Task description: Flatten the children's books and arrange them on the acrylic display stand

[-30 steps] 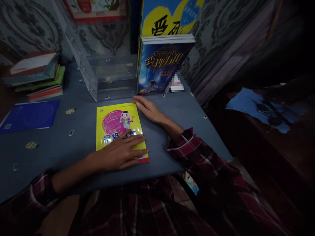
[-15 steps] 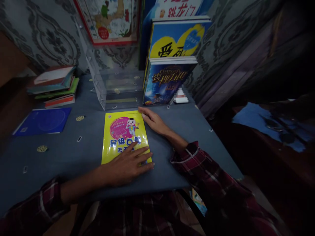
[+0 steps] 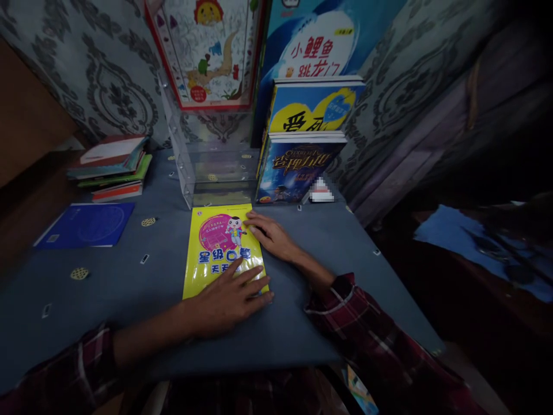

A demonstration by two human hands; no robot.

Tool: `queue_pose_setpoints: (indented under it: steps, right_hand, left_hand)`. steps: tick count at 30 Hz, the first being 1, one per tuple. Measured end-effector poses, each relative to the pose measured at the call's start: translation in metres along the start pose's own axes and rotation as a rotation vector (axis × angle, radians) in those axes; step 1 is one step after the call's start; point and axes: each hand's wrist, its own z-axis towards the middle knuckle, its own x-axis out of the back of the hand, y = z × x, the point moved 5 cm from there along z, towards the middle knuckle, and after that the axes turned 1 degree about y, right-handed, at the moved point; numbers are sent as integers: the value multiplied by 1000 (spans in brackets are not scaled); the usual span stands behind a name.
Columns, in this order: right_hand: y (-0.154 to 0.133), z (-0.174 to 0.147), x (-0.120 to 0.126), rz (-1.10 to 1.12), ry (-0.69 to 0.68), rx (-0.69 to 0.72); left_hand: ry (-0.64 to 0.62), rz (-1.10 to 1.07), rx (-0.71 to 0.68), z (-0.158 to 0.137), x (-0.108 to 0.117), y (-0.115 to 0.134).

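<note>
A yellow workbook [image 3: 216, 233] with a pink circle and a cartoon figure lies flat on the table, cover up. Across its lower part rests my left hand [image 3: 227, 302], palm down with the fingers spread, hiding some of the cover. My right hand [image 3: 275, 239] lies along the upper right edge of the workbook, its fingers stretched out and the fingertips touching the cover's edge. Neither hand is closed round anything.
Behind the workbook stands a clear tiered rack [image 3: 184, 167]. It holds a red-framed picture book [image 3: 220, 63], a blue and yellow book [image 3: 298, 101] and a dark blue book [image 3: 298, 170]. To the left are a book pile [image 3: 110, 167] and a blue booklet [image 3: 88, 225].
The view has tilted up, so more of the upper books shows. My right fingertips have shifted from the workbook's top corner down along its right edge; my left hand stays on the cover.
</note>
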Motion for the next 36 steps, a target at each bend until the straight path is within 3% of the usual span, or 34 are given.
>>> queue_pose_setpoints:
  steps: [16,21,25,32,36]
  right_hand:
    - [-14,-5,-6,-250,-96,14]
    - [-15,-4,-6,-281,-104,16]
    - [-14,1,-8,-344,-137,-11]
    - [-11,14,-8,-415,-175,-54]
    - [-12,14,-7,-426,-168,-38]
  left_hand:
    - [69,12,-4,-4,-7,6]
    - [77,-82,-4,-3,-5,0]
    - [113,-115,97,-7,-2,-36]
    - [231,-18,609,-42,4,-139]
    - [190,0,722,-56,-2,-163]
